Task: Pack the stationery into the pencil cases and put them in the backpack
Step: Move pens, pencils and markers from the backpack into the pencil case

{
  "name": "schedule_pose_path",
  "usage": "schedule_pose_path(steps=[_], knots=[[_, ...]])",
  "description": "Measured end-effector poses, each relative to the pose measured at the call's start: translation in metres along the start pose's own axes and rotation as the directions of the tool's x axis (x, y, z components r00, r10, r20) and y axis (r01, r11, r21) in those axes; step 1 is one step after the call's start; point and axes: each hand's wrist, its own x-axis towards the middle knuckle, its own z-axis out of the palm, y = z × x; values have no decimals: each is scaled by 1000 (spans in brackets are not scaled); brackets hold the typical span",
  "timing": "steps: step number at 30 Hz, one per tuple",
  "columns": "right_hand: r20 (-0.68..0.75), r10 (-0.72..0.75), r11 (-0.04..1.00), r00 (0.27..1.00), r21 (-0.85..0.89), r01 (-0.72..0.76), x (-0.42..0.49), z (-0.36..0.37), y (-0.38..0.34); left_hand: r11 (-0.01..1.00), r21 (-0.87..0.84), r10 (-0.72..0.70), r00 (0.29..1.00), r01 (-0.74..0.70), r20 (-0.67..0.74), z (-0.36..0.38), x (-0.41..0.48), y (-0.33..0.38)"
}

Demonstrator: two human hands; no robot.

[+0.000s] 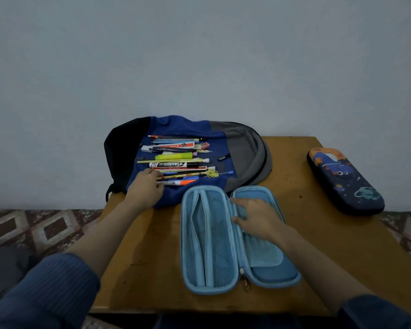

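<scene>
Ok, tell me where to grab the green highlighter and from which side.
Pinch the highlighter at its thick middle, from above: it lies flat on the backpack, with pens close along both long sides, so a sideways reach would probably disturb them.

Free: bare table point(318, 233) strip between open blue case point(214, 276) and dark closed case point(344, 184), right of centre; also left of the open blue case. Blocked: backpack point(242, 148) bearing stationery pile point(178, 160), upper centre, against wall point(199, 55).

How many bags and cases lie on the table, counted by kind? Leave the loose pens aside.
Pencil cases: 2 (open light blue case, closed dark case)
Backpack: 1
Total: 3
</scene>
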Motion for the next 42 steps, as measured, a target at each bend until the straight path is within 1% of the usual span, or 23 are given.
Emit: schedule_pose_path(steps=[4,8,11,13,17,23,27,32,34,35,38,40,42], knots=[[-2,17,1000,1000,12,-17,2,-1,1,996,75,38,999,-39,19,3,11,2],[4,14,1000,1000,-1,-14,7,-2,2,994,78,76,996,-80,50,4,21,12],[-5,12,1000,1000,13,-12,7,-2,3,988,115,94,994,-99,48,5,26,18],[-11,12,1000,1000,29,-12,7,-1,4,984,147,92,995,-97,43,8,28,18],[-32,15,1000,999,28,-14,7,-1,4,984,161,76,997,-79,23,13,29,18],[-34,25,1000,999,17,-24,8,2,6,992,120,39,999,-43,38,15,29,22],[-26,26,999,999,27,-25,9,3,7,988,146,46,997,-55,62,14,33,22],[-24,23,999,999,33,-22,7,3,8,979,192,57,997,-65,45,13,37,24],[-17,28,999,999,42,-27,6,4,9,963,250,99,994,-105,36,13,37,25],[-9,29,998,1000,47,-28,6,4,8,939,315,132,990,-138,38,14,37,25],[-7,30,998,1000,53,-30,7,7,9,808,548,204,975,-216,83,14,34,29],[-7,30,998,1000,52,-30,7,8,11,759,614,211,974,-215,80,12,31,31],[-1,36,998,999,42,-36,6,8,11,757,622,204,977,-200,65,6,26,30]])
